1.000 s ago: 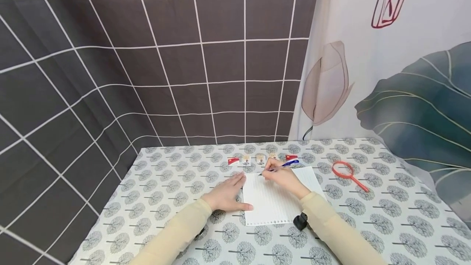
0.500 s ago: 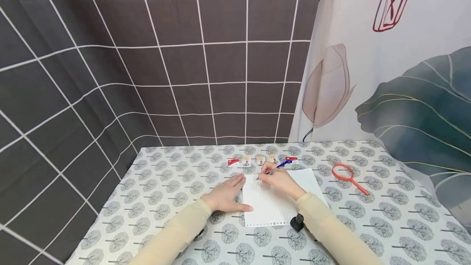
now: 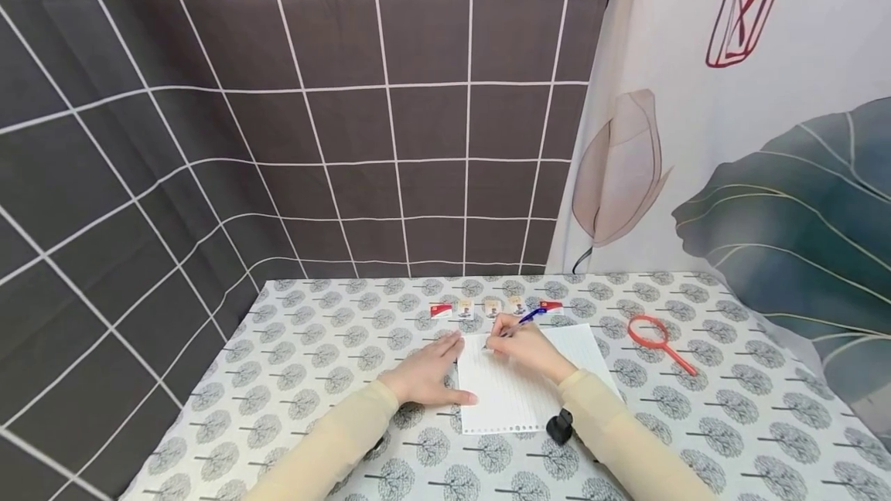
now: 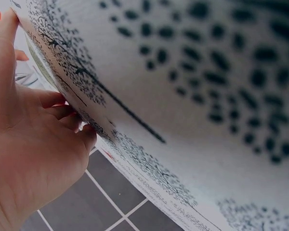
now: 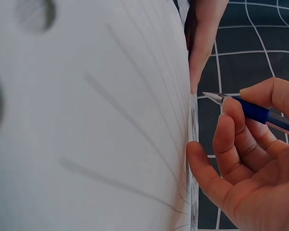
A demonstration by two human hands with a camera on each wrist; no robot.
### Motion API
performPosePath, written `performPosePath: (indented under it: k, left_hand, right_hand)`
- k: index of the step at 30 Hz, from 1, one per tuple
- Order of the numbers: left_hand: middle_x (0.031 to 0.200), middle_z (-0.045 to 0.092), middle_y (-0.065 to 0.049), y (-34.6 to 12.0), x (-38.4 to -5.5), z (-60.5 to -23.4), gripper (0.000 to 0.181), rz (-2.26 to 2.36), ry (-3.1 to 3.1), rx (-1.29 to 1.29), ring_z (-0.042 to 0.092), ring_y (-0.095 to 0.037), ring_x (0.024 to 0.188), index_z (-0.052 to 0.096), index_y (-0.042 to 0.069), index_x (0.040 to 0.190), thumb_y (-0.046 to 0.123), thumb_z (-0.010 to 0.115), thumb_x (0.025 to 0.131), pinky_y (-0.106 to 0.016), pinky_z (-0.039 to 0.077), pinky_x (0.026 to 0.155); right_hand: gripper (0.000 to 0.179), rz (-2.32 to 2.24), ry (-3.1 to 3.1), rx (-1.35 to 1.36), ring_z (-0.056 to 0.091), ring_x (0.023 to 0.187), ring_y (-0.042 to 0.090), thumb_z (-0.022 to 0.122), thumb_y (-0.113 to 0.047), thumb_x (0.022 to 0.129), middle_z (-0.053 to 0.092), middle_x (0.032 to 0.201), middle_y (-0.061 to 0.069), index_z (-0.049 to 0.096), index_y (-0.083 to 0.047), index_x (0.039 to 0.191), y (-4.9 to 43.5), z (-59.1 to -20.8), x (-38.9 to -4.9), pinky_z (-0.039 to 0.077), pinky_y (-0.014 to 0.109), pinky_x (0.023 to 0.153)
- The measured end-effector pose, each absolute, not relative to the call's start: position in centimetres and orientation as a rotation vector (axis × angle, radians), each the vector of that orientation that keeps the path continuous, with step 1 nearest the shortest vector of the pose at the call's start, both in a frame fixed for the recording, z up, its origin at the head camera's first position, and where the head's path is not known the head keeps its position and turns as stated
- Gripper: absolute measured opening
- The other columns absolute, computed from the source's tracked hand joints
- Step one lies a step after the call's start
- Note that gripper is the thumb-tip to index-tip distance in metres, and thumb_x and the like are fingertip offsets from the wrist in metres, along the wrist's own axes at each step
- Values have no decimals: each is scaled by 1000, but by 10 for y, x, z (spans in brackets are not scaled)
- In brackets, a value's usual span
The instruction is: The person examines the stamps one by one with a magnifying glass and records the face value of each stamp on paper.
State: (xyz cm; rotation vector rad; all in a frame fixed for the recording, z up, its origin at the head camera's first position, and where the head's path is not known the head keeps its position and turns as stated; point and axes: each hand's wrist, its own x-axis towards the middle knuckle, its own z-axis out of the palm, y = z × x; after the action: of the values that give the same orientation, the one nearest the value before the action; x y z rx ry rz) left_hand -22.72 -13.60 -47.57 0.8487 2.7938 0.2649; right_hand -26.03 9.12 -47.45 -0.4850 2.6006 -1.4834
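A sheet of lined paper (image 3: 501, 402) with a row of punched holes along its near edge lies on the table. My right hand (image 3: 527, 349) pinches a blue pen (image 3: 532, 316), tilted, above the sheet's upper left part. In the right wrist view the silvery point of the blue pen (image 5: 253, 110) is close to the paper (image 5: 115, 115); whether it touches I cannot tell. My left hand (image 3: 426, 374) rests at the paper's left edge, fingers extended and thumb on the sheet. The left wrist view shows its palm side against the patterned tablecloth (image 4: 149, 86).
Beyond the paper several small cards stand in a row, among them a red-and-white card (image 3: 441, 311) at the left and another red card (image 3: 553, 305) at the right. A red magnifying glass (image 3: 677, 359) lies right of the sheet. A dark grid curtain (image 3: 418, 122) hangs behind.
My right hand and the pen have shifted slightly left and toward me over the paper. The left hand stays in place. The head view has tilted a little.
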Motion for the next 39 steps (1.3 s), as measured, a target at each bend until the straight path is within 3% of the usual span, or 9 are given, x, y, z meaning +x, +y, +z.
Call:
performPosePath:
  k: [9,22,39]
  left_hand:
    - [167,16,-11,-136,-231,-482,113,234,2805,846,18,-26,153,25,2,159,81,53,83,-39,21,123]
    - [167,17,-12,-137,-230,-482,110,245,2809,841,18,-26,153,27,1,158,79,54,85,-40,22,123]
    - [167,18,-14,-137,-230,-482,110,266,2809,856,19,-27,153,27,0,157,77,55,86,-40,21,123]
  right_hand:
    - [13,-1519,2541,-531,55,59,12,72,-12,84,64,65,3,60,-12,80,84,-480,-265,44,20,54]
    - [14,-1475,2561,-548,56,58,12,70,-13,86,64,67,1,57,-13,81,80,-482,-265,46,20,51]
    - [12,-1401,2590,-617,53,55,10,70,-14,85,64,65,-1,59,-14,81,78,-479,-262,39,18,50]
